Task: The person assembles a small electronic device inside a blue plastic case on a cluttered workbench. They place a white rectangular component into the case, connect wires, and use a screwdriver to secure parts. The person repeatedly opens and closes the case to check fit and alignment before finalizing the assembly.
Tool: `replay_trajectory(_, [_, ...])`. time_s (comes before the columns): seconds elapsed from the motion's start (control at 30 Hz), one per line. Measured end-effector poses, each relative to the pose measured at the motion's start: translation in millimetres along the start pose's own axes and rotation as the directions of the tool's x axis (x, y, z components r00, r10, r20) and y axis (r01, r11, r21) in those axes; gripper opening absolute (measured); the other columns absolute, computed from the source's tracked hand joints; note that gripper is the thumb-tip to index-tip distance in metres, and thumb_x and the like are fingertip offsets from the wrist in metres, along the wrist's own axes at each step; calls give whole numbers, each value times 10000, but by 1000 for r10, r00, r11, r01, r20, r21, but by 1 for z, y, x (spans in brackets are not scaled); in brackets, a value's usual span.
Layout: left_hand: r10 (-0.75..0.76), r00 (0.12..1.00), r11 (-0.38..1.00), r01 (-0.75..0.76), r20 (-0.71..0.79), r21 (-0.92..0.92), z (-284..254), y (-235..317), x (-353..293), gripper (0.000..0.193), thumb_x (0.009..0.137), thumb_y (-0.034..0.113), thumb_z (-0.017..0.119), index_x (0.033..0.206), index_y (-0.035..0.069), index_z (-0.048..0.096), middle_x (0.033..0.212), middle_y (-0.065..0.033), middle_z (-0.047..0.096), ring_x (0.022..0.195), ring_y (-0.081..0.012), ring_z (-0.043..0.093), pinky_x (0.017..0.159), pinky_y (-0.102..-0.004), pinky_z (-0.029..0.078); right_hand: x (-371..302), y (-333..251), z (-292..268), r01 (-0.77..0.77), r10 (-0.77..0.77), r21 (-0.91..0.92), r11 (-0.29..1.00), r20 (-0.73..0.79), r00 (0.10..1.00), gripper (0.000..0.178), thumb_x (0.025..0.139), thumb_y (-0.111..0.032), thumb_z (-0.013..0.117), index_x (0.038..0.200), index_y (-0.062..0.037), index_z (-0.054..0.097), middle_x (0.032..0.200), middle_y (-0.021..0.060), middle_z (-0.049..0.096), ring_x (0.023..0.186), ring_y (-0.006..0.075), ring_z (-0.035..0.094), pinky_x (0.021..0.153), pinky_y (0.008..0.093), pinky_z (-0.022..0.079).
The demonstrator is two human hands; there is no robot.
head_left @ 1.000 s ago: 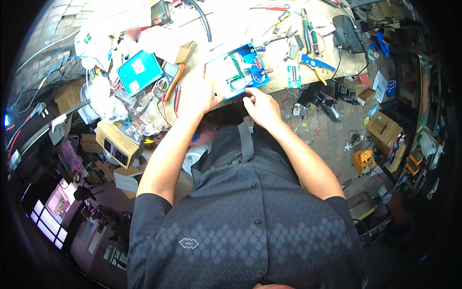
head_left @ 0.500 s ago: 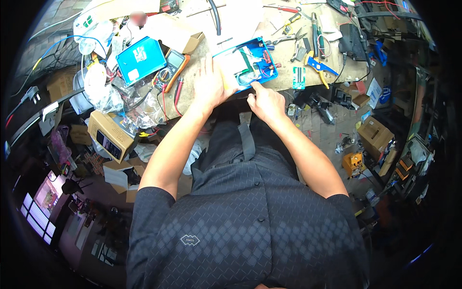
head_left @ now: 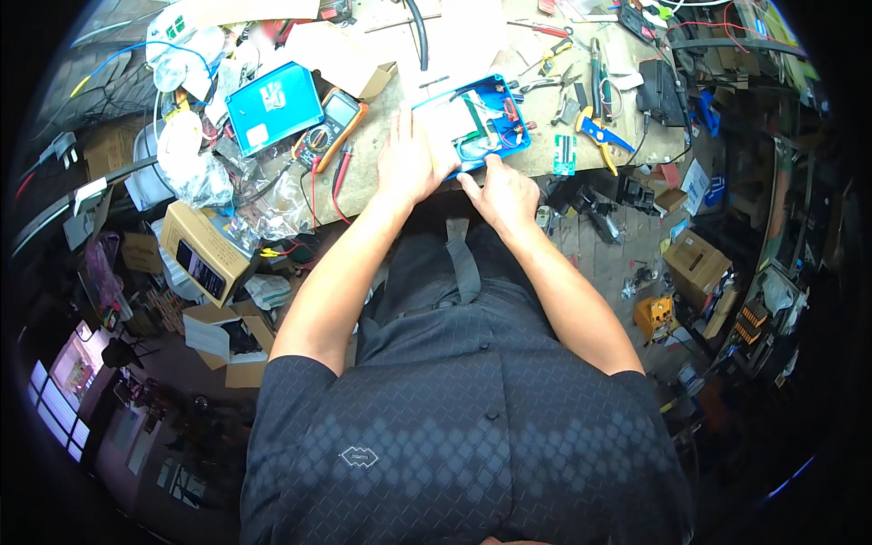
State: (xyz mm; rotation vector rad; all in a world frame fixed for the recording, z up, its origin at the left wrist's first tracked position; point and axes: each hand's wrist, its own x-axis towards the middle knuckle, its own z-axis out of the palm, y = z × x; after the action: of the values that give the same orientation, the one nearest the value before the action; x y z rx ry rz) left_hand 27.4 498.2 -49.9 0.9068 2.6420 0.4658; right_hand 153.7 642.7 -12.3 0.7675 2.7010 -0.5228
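A blue open-topped plastic case (head_left: 522, 139) lies on the workbench in front of me. Inside are a white flat block (head_left: 443, 125), a strip of green circuit board (head_left: 476, 115) and red and blue wires. My left hand (head_left: 409, 162) holds the case's left end, fingers stretched along it and thumb toward the near corner. At the near rim, my right hand (head_left: 505, 193) has its index finger and thumb against the case, the other fingers curled. Whatever lies under the fingertips is hidden. A matching blue cover (head_left: 275, 109) rests to the left, beside an orange multimeter (head_left: 331, 127).
Right of the case are a small green circuit board (head_left: 565, 154), yellow-and-blue wire strippers (head_left: 603, 134), pliers (head_left: 550, 82) and a black adapter-like block (head_left: 660, 93). Plastic bags (head_left: 195, 163) and a cardboard box (head_left: 207, 252) crowd the left. The bench's near edge runs below my hands.
The whole view has shifted and turned slightly. My right index finger has slid a little rightward along the near rim, with the thumb farther from it. My left hand stays on the case.
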Motion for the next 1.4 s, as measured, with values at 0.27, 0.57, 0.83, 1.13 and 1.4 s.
replay_trajectory(0.27, [-16,985,992,37,175,-121,-14,-17,-8,1119,798,327,911,1666,21,274,1749,-253,235,1557,-436,378,1242,-517,403,-7,7,9,92,-91,-3,996,-157,983,452,882,-457,827,1052,-71,663,921,145,742,851,359,765,756,482,597])
replay_trajectory(0.57, [-30,970,989,64,243,-135,-18,-13,0,1083,836,259,878,1686,46,241,1781,-218,177,1494,-429,474,1193,-509,458,-17,18,14,140,-116,181,974,-137,984,358,961,-368,735,1197,-109,662,988,135,749,895,378,751,784,505,599])
replay_trajectory(0.83, [-93,941,992,116,326,-53,-22,-3,3,1094,857,247,864,1692,26,194,1797,-202,119,1492,-409,486,1168,-494,487,-22,87,-6,-261,285,367,893,-12,958,313,967,-347,697,1160,-116,783,1077,109,811,1021,329,770,888,453,595])
replay_trajectory(1.13, [-192,931,981,181,309,64,-20,8,6,1058,828,207,871,1680,63,261,1796,-165,166,1512,-393,462,1180,-501,480,16,177,-5,-317,320,300,900,40,947,341,960,-365,708,1209,-140,768,1038,121,812,1019,349,767,884,470,592])
replay_trajectory(1.4, [-269,955,960,255,125,118,-20,13,-4,1021,766,285,953,1629,155,423,1750,-155,291,1532,-366,424,1190,-475,479,19,182,-15,-219,157,317,923,207,966,366,994,-379,677,1244,-125,760,1084,119,812,1066,336,760,939,456,576])
